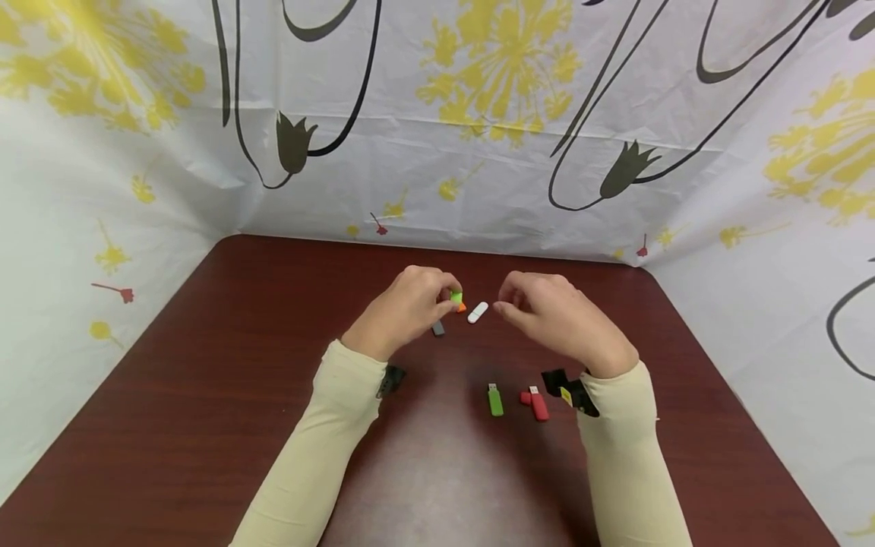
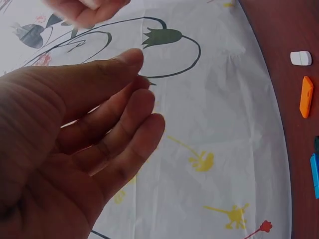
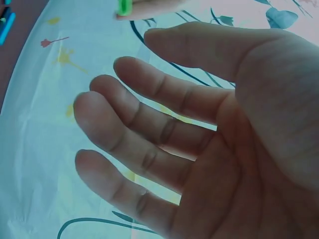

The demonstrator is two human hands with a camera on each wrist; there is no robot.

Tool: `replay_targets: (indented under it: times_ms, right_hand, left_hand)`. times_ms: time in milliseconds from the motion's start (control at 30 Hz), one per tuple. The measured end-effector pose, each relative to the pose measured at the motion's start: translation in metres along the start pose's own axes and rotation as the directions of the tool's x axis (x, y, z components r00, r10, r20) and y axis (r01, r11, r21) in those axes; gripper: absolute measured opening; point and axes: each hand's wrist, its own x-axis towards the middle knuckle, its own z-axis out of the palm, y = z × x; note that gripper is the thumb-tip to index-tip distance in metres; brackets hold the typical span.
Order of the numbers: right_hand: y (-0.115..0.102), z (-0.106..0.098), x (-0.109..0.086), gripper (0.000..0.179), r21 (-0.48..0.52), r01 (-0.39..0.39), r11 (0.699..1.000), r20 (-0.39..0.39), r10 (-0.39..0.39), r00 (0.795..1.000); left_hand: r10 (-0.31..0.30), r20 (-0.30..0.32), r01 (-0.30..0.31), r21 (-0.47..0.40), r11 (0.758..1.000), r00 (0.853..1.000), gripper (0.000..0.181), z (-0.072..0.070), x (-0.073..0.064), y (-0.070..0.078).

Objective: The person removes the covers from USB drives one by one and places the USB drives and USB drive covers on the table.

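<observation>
My left hand [image 1: 413,304] pinches a small bright green cap [image 1: 456,297] between thumb and fingertips. The cap shows in the right wrist view too, while the thumb hides it in the left wrist view. Across from it, my right hand [image 1: 557,315] hovers over the table with loosely bent fingers and holds nothing; its thumb and fingertips are apart in the right wrist view. Nearer me lies a green USB stick [image 1: 495,401] with its metal plug bare. Beside that is a red USB stick [image 1: 539,405], also uncapped, with its red cap [image 1: 525,397] touching or close to it.
Between the hands, farther back, lies a white USB stick [image 1: 478,312]. An orange stick [image 2: 306,97] and a blue one [image 2: 315,174] show in the left wrist view. A dark grey stick [image 1: 438,328] is partly under my left hand. Patterned white sheets [image 1: 437,205] border the brown table [image 1: 205,365].
</observation>
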Motion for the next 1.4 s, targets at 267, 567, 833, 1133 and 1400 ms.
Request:
replay_targets:
  times_ms: [267,567,833,1133,1400]
  right_hand:
    - [0.002,0.0,0.001,0.015,0.013,-0.025,1.0,-0.061,0.026,0.998]
    - [0.008,-0.001,-0.001,0.016,0.042,-0.021,0.999,-0.089,0.024,0.996]
    - [0.013,-0.005,-0.003,0.016,0.031,-0.033,0.999,-0.088,0.035,0.996]
    - [0.018,-0.008,-0.006,0.014,0.044,-0.049,0.998,-0.086,0.053,0.995]
    - [0.02,-0.009,-0.007,0.013,0.038,-0.049,0.998,-0.087,0.052,0.995]
  left_hand:
    - [0.028,0.096,-0.031,0.027,0.999,0.995,0.011,0.016,0.003,0.007]
    - [0.01,0.232,-0.027,0.071,0.997,0.973,0.005,0.044,0.004,0.021]
    - [-0.029,0.359,-0.033,0.163,0.986,0.933,0.014,0.082,0.003,0.027]
    - [-0.051,0.387,-0.039,0.222,0.974,0.921,0.018,0.108,-0.002,0.027]
    - [-0.026,0.389,-0.065,0.217,0.974,0.921,0.015,0.122,0.001,0.02]
